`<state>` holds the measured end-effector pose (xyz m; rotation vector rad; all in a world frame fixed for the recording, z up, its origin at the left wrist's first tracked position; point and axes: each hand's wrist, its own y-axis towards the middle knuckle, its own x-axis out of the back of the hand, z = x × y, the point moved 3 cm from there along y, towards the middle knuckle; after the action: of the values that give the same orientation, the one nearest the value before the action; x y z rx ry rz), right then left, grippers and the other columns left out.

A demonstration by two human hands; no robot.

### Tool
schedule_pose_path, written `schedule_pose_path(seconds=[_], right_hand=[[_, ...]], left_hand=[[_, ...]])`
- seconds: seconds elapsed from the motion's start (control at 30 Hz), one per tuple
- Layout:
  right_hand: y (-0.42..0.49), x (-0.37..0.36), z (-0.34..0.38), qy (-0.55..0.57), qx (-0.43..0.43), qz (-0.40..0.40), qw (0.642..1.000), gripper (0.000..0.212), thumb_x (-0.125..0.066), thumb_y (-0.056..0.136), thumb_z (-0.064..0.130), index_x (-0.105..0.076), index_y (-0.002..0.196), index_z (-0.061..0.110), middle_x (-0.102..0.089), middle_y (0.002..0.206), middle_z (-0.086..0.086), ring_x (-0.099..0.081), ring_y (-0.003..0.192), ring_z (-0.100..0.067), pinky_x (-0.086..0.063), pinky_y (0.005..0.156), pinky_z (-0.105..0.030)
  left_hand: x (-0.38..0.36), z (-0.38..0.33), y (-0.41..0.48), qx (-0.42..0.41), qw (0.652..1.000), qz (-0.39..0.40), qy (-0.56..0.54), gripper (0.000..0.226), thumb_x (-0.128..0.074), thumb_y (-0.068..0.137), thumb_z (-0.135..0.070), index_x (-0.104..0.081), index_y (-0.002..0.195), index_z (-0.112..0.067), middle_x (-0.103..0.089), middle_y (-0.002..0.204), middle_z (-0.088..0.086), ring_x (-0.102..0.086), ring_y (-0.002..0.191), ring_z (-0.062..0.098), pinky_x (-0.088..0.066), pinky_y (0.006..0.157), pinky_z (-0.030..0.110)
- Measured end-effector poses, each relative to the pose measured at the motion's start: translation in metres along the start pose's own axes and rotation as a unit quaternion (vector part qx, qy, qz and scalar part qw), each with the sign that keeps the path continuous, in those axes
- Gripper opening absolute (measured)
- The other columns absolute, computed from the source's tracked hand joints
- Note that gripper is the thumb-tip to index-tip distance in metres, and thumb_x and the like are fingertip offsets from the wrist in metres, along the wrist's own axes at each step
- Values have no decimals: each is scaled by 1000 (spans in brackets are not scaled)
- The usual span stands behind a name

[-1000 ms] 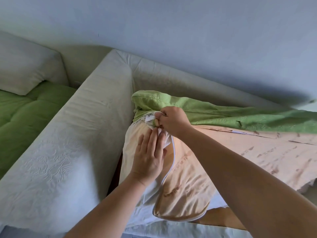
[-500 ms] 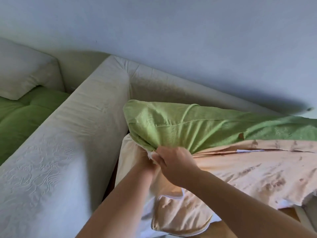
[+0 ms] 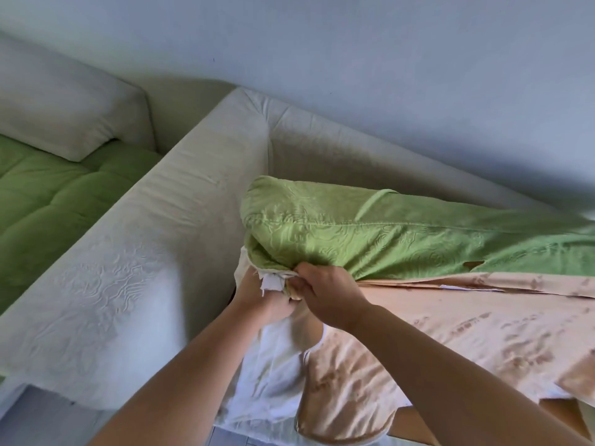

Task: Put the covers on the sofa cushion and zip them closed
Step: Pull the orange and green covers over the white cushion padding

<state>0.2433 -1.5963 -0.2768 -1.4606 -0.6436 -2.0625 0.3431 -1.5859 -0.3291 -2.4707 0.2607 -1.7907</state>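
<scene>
Two hands meet at the near corner of one long cushion (image 3: 467,323), which lies across the seat of a pale grey sofa (image 3: 322,146) with its left end against the armrest (image 3: 128,252). One green cover (image 3: 354,233) with a raised swirl pattern is drawn over the far side and the left corner of the cushion; the nearer part is bare, peach-coloured and marked with brown stains. One small tear (image 3: 473,264) shows in the cover close to its lower edge.

The right hand (image 3: 328,294) has its fingers (image 3: 301,268) clenched on the bunched edge of the cover at the corner, the thumb pinching the fabric from below. The left hand (image 3: 264,300) sits just beside it, touching it, pressed to the cushion's corner under a scrap of white lining (image 3: 272,283). Its fingers are hidden by that scrap and by the right hand, so I cannot tell what they grasp. More white cloth (image 3: 270,375) hangs down the cushion's end below the left wrist.

A second sofa stands to the left, beyond the armrest (only part of it is in view), with one green tufted seat pad (image 3: 48,194) and one grey back pillow (image 3: 64,117) resting on it. One plain bluish wall (image 3: 386,75) runs behind both sofas.
</scene>
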Motion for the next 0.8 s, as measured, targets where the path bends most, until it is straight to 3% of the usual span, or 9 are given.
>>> schedule_pose_path(seconds=[0.1, 0.17, 0.23, 0.3, 0.4, 0.43, 0.57, 0.67, 0.8], right_hand=[[5, 7, -5, -1, -39, -22, 999, 50, -27, 82, 44, -59, 95, 7, -67, 93, -18, -61, 87, -38, -42, 67, -37], [14, 11, -10, -8, -59, -14, 998, 45, -32, 88, 43, -59, 96, 8, -66, 93, -19, -60, 87, -37, -42, 68, -37], [23, 13, -12, -11, -64, 0, 998, 32, -41, 95, 36, -59, 97, 9, -65, 94, -19, -59, 88, -37, -42, 70, -37], [26, 13, -12, -22, -55, -5, 998, 33, -41, 95, 36, -60, 98, 9, -65, 93, -19, -59, 87, -37, -41, 70, -37], [19, 10, -7, -47, -22, -21, 998, 48, -31, 84, 44, -63, 91, 8, -67, 82, -18, -61, 75, -37, -37, 61, -32], [16, 9, -4, -52, -4, -21, 998, 45, -35, 82, 42, -64, 82, 7, -66, 72, -18, -61, 64, -36, -35, 56, -30], [6, 6, 4, -89, 26, -43, 995, 20, -63, 69, 23, -56, 55, 10, -52, 39, -8, -47, 29, -30, -25, 36, -19], [1, -2, 7, -105, 55, -34, 992, 23, -56, 73, 27, -54, 53, 15, -52, 38, -2, -48, 29, -27, -27, 33, -18], [0, -28, 5, -176, 39, 1, 984, 28, -50, 76, 33, -59, 54, 18, -58, 43, 1, -55, 35, -20, -26, 37, -17]], left_hand=[[-19, 15, -18, -124, 975, -184, 13, 53, -37, 80, -43, -59, 112, -7, -58, 117, 18, -57, 112, 37, -37, 101, 42], [-39, 34, -32, -129, 954, -268, -47, 47, -43, 84, -30, -49, 124, -6, -46, 131, 17, -46, 124, 31, -36, 103, 32], [-39, 36, -42, -37, 930, -287, -226, 42, -43, 86, -18, -57, 125, -9, -56, 126, 10, -52, 116, 16, -40, 92, 19], [-12, 29, -38, 130, 828, -313, -447, 27, -46, 87, -11, -72, 93, -10, -68, 86, 4, -62, 76, 6, -45, 66, 16], [14, 18, -9, 264, 548, -176, -774, 34, -44, 92, 3, -54, 60, -5, -51, 49, 9, -47, 33, 5, -37, 36, 14], [17, 16, -3, 286, 498, -139, -807, 35, -44, 94, -2, -50, 60, -4, -50, 43, 9, -48, 30, 7, -38, 33, 14], [26, 21, -7, 326, 407, -29, -853, 32, -48, 97, -22, -51, 72, -3, -53, 56, 8, -55, 50, 16, -52, 48, 24], [19, 30, -4, 353, 343, 30, -870, 28, -47, 96, -22, -54, 78, -1, -53, 70, 9, -54, 63, 19, -53, 48, 27], [-13, 48, -5, 426, 283, 15, -859, 28, -44, 96, -12, -51, 69, -6, -50, 61, 2, -51, 53, 14, -49, 39, 20]])
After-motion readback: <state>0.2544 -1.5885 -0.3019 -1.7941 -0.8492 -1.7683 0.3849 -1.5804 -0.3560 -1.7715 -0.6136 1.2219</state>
